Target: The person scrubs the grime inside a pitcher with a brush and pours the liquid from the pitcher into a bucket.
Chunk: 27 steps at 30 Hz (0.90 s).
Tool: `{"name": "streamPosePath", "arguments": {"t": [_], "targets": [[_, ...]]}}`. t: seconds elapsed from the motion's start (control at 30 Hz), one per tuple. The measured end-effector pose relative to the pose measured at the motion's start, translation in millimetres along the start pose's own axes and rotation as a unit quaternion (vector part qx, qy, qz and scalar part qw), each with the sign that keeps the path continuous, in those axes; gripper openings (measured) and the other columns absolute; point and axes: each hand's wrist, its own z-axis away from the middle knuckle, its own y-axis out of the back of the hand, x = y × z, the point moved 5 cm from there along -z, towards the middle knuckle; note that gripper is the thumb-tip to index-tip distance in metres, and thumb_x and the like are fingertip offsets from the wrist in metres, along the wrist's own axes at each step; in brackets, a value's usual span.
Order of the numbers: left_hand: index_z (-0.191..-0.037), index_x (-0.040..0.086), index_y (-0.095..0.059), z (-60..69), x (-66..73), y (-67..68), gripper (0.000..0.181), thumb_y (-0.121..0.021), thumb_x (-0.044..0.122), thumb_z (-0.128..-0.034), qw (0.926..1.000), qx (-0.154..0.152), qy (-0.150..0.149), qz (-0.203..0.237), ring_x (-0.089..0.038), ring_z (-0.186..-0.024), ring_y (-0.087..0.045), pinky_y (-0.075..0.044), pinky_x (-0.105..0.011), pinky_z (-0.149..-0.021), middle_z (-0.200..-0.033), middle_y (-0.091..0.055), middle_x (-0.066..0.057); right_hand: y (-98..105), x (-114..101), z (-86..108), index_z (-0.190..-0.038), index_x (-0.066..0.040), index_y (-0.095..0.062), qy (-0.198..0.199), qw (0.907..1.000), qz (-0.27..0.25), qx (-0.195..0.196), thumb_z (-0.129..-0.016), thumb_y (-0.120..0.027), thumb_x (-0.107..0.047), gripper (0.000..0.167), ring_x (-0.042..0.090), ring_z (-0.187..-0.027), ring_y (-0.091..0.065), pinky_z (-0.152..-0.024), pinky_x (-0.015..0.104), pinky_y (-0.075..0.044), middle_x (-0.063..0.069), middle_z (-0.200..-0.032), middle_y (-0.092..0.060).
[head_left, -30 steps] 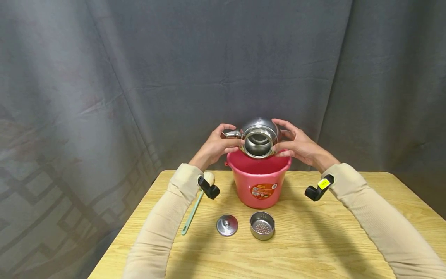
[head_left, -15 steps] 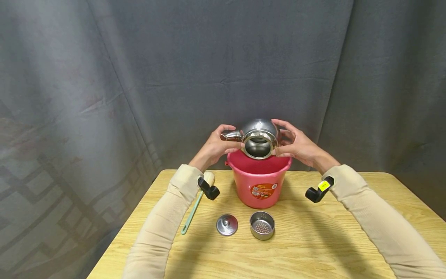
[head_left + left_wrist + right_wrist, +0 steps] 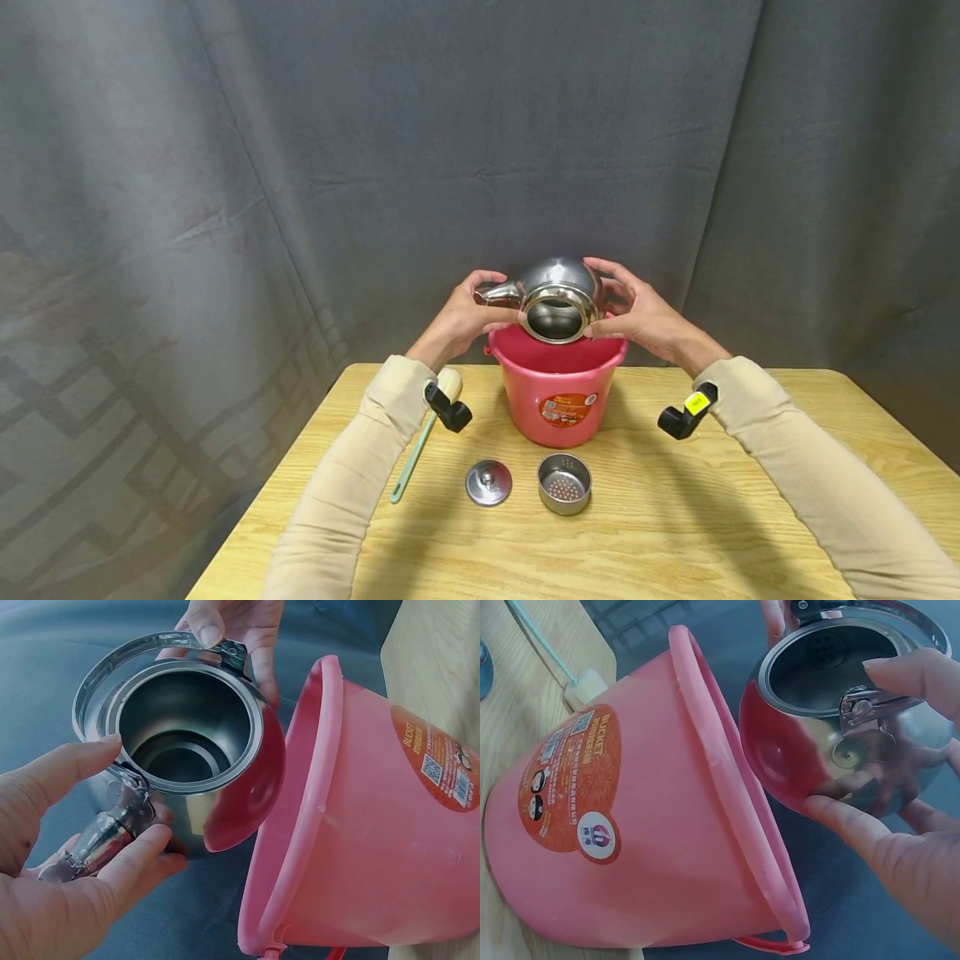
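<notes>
A shiny steel teapot (image 3: 562,273) is held above the pink bucket (image 3: 555,387), tilted so that its lidless round mouth faces the person and downward. My left hand (image 3: 465,318) grips it on the spout side, thumb at the rim and fingers about the spout (image 3: 105,838). On the other side, my right hand (image 3: 647,317) holds the rounded body, thumb at the rim by the handle hinge. The bail handle (image 3: 101,682) lies folded back beyond the mouth in the left wrist view. Inside, the pot looks bare in the left wrist view.
On the wooden table (image 3: 637,533) lie a round steel lid (image 3: 489,483) and a perforated steel strainer cup (image 3: 566,505), both nearer than the bucket. To the left rests a long tool with a pale green handle (image 3: 415,458) and cream head. A grey curtain (image 3: 480,125) hangs behind.
The teapot's mouth has tipped a little further down, so less of its inside shows in the head view. Both hands keep their hold; the things on the table stay put.
</notes>
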Motion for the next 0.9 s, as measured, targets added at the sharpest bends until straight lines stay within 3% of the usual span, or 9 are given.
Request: {"name": "streamPosePath", "arguments": {"t": [0.13, 0.33, 0.63, 0.9], "targets": [[-0.133, 0.004, -0.043, 0.7, -1.4, 0.8, 0.070, -0.075, -0.015, -0.0733, 1.0000, 0.005, 0.003, 0.001, -0.022, -0.089, -0.064, -0.050, -0.043, -0.089, -0.108, -0.062, -0.019, -0.8, 1.3, 0.1, -0.151, -0.025, -0.029, 0.005, 0.9999, 0.013, -0.002, -0.073, -0.076, 0.010, 0.097, 0.040, -0.124, -0.043, -0.085, 0.039, -0.051, 0.016, -0.147, -0.031], [-0.134, 0.005, -0.043, 1.8, -2.6, 2.4, 0.072, -0.075, -0.015, -0.0731, 0.9999, 0.008, 0.006, -0.007, -0.022, -0.088, -0.065, -0.053, -0.036, -0.083, -0.106, -0.063, -0.018, -2.1, 2.1, -0.3, -0.150, -0.023, -0.032, 0.011, 0.9998, 0.014, 0.005, -0.071, -0.076, 0.011, 0.096, 0.038, -0.126, -0.042, -0.087, 0.039, -0.049, 0.012, -0.145, -0.035], [-0.131, 0.005, -0.043, 2.9, -2.9, 2.7, 0.070, -0.075, -0.016, -0.0722, 0.9999, 0.011, 0.005, -0.001, -0.021, -0.085, -0.063, -0.049, -0.046, -0.090, -0.111, -0.058, -0.019, -3.6, 3.0, -1.1, -0.149, -0.020, -0.033, 0.023, 0.9995, 0.018, 0.016, -0.068, -0.077, 0.013, 0.097, 0.038, -0.125, -0.044, -0.087, 0.037, -0.049, 0.010, -0.145, -0.036], [-0.132, 0.005, -0.043, 2.8, -3.4, 0.6, 0.071, -0.074, -0.018, -0.0724, 0.9998, 0.016, 0.012, 0.004, -0.019, -0.081, -0.062, -0.050, -0.043, -0.088, -0.114, -0.056, -0.019, -2.5, 2.4, 0.5, -0.148, -0.020, -0.034, 0.041, 0.9983, 0.034, 0.023, -0.067, -0.077, 0.014, 0.097, 0.039, -0.124, -0.044, -0.088, 0.036, -0.049, 0.009, -0.142, -0.039]]}}
